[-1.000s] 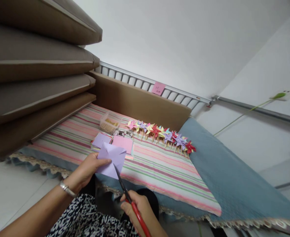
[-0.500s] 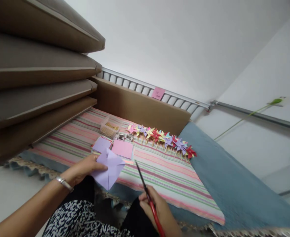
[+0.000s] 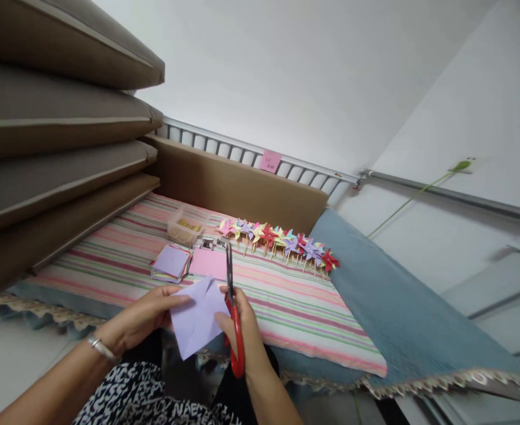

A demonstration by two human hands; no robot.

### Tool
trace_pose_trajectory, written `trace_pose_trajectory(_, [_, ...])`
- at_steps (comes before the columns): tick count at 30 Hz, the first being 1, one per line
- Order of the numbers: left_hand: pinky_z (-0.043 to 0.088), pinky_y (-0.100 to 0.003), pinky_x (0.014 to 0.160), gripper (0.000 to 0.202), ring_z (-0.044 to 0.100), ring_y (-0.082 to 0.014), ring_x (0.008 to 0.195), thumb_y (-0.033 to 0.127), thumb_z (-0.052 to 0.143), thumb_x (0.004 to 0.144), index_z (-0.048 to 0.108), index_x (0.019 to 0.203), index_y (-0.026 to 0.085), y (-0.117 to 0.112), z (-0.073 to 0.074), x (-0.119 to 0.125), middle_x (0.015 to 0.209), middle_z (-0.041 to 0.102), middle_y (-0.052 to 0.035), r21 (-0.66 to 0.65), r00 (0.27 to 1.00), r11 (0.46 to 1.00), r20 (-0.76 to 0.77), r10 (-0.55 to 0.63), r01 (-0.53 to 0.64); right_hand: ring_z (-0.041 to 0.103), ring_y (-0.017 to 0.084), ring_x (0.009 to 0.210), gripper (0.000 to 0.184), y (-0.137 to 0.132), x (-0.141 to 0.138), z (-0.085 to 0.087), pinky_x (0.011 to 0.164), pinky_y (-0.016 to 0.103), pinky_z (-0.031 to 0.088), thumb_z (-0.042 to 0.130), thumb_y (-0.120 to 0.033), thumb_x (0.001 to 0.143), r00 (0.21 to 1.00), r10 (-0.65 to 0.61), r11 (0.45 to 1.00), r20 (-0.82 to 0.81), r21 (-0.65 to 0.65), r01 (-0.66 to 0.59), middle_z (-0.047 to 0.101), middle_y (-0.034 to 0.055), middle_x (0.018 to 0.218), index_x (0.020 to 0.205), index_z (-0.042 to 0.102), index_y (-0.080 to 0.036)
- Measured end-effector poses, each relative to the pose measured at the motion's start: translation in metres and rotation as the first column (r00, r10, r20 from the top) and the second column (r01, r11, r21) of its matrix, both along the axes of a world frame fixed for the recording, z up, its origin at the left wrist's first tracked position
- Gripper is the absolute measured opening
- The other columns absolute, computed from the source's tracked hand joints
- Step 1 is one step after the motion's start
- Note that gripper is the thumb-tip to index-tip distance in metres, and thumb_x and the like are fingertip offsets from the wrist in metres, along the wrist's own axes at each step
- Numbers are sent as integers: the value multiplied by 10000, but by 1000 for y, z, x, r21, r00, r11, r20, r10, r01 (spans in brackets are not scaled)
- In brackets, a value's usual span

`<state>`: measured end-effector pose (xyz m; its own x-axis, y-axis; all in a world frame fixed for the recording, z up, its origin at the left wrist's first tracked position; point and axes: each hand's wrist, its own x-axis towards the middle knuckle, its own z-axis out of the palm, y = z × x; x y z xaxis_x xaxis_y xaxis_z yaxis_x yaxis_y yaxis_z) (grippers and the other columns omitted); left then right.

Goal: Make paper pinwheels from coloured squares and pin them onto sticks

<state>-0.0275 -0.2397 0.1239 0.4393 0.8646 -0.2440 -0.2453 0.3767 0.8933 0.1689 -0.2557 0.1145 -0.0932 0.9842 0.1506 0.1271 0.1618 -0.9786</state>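
Evidently partway: some finished, some uncut

At the far left stands a stack of brown cushions (image 3: 65,139), apart from the paper. Next comes the left hand (image 3: 153,308), closed in a pinch on the purple sheet (image 3: 198,321), thumb on top and fingers underneath. Just beyond it, on the striped cloth (image 3: 313,330), lies a purple-topped stack of squares (image 3: 170,261); they look flat and unworked, so I judge them as remaining. Behind that sits a plastic box (image 3: 183,229) with slim yellowish items inside, too small to make out, probably supplies.

The purple sheet itself is tilted in the air between both hands, over the near edge of the cloth. What looks like a slit shows near its far corner, so cutting seems begun at least; how many corners are cut I cannot tell. With no stick and no petals folded in, it counts as unfinished. Beyond it lies pink paper (image 3: 209,264), also flat and apparently untouched.

The right hand (image 3: 247,330) is curled round the red-handled scissors (image 3: 239,339), their blades pointing away and off the sheet, seemingly together, while its thumb laps the sheet's right edge. Farther right, a row of pinwheels (image 3: 281,239) on sticks runs along the cloth: the done part, too overlapped to count.
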Motion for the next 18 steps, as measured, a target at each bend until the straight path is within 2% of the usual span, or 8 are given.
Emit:
trace_pose_trajectory(3, [505,-280,717,199,655,-185,757,284,718,702,702,869,177,-8,-13,11,860,735,-64,-100,964,979,184,191,-175,506,131,701,403,-8,-2,-3,626,212,406,550,-178,705,990,-116,992,-78,46,120,534,-11,826,1104,500,-195])
trace_pose_trajectory(7, [502,-308,755,281,669,-219,771,264,721,691,693,936,129,-16,-20,34,872,740,-108,-117,957,979,220,190,-167,515,139,720,414,-13,-11,-7,697,249,438,536,-181,739,981,-173,982,-82,68,179,527,-8,830,1149,474,-190])
trace_pose_trajectory(10, [502,-310,733,327,673,-231,751,255,735,663,686,952,109,-14,-18,36,844,745,-112,-105,952,965,166,256,-241,556,155,764,447,-13,-14,-11,734,272,463,558,-194,736,989,-126,991,-83,35,129,554,7,866,1173,462,-190])
trace_pose_trajectory(13, [498,-302,679,329,664,-220,690,258,748,641,687,919,94,-7,-17,24,797,745,-106,-61,938,940,78,339,-335,588,151,696,482,-19,-10,-15,702,281,486,573,-253,756,994,-88,994,-64,-70,83,561,0,812,1214,436,-190])
trace_pose_trajectory(15, [487,-283,636,318,652,-204,652,253,759,624,690,889,92,-2,-17,12,769,744,-93,-20,921,921,14,389,-389,594,148,648,454,-29,-3,-17,669,275,483,552,-280,791,999,-45,992,-5,-118,44,560,-13,733,1218,436,-182])
trace_pose_trajectory(18, [469,-264,595,292,637,-191,626,252,770,602,696,835,93,2,-15,-1,745,738,-82,36,904,906,-62,424,-422,573,136,616,375,-48,11,-17,618,246,450,554,-282,805,988,94,987,122,-138,-77,561,-17,687,1161,498,-177])
